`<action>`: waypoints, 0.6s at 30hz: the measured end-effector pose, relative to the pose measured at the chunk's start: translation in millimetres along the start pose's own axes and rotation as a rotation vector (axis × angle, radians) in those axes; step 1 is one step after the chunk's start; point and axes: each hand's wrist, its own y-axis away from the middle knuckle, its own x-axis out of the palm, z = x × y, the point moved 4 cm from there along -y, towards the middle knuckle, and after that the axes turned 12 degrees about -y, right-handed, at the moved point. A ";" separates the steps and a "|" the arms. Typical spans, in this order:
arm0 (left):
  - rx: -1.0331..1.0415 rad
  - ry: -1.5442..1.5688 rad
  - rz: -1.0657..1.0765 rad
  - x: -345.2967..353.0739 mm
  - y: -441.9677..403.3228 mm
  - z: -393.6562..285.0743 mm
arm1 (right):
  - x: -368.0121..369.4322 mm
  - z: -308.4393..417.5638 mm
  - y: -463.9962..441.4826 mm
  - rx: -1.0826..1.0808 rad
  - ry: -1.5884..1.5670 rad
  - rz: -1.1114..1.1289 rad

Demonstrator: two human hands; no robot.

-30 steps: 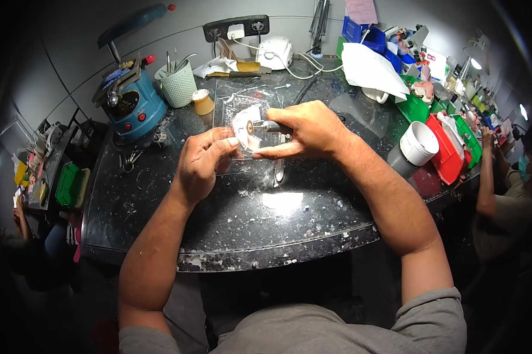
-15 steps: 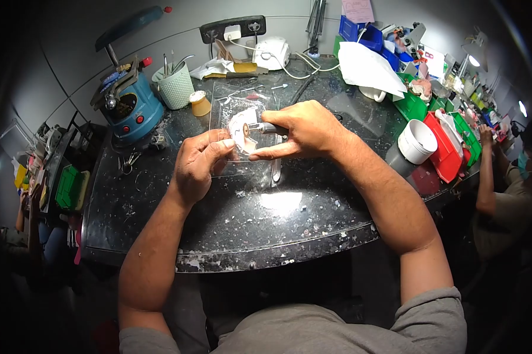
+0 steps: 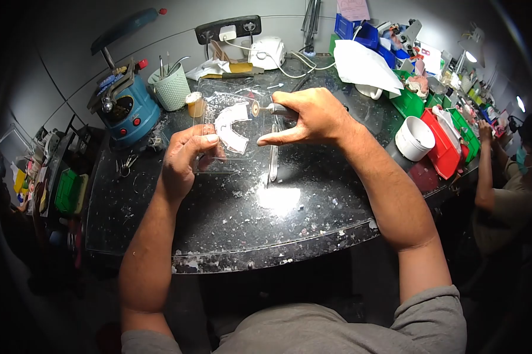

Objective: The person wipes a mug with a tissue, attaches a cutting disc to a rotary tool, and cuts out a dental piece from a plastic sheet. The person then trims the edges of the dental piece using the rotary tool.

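Observation:
A clear plastic sheet [image 3: 210, 100] with a horseshoe-shaped dental arch mould [image 3: 223, 126] is gripped at its lower left edge by my left hand [image 3: 186, 154], thumb on top. The arch looks whitish, its open side facing right. My right hand [image 3: 313, 118] is closed around a dark rotary handpiece [image 3: 281, 110] that points left. A small round brownish disc [image 3: 255, 110] sits on its tip, just right of the arch's upper end. Whether the disc touches the sheet I cannot tell. My right thumb stretches out below the handpiece.
A thin metal tool [image 3: 273, 156] lies on the debris-speckled black worktop [image 3: 219, 218]. To the left are a blue machine [image 3: 130, 112], a cup of tools [image 3: 171, 88] and a small jar [image 3: 195, 104]. A white pot [image 3: 415, 138] and red bin [image 3: 446, 147] stand right. People sit at both sides.
The handpiece disc has come away from the middle of the arch, up and to the right. My left hand has shifted slightly left and turned the sheet, showing the whole arch.

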 end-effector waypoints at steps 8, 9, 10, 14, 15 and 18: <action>0.033 -0.027 0.080 0.4 -1.0 -3.3 | 1.3 -1.0 0.4 0.031 0.039 0.065; 0.028 -0.024 0.088 0.2 -0.8 -3.7 | 1.0 -1.0 0.2 0.041 0.048 0.076; 0.024 -0.020 0.095 0.0 -0.5 -3.8 | 0.8 -1.2 -0.1 0.051 0.057 0.087; -0.002 -0.029 0.109 -1.5 0.3 -2.7 | 0.5 1.4 0.0 0.008 0.072 0.060; -0.011 -0.035 0.116 -1.2 0.5 -2.1 | 0.5 1.9 -0.2 0.012 0.069 0.059; -0.014 -0.057 0.116 -0.8 1.1 -2.3 | 2.3 2.9 -0.4 0.018 0.057 0.057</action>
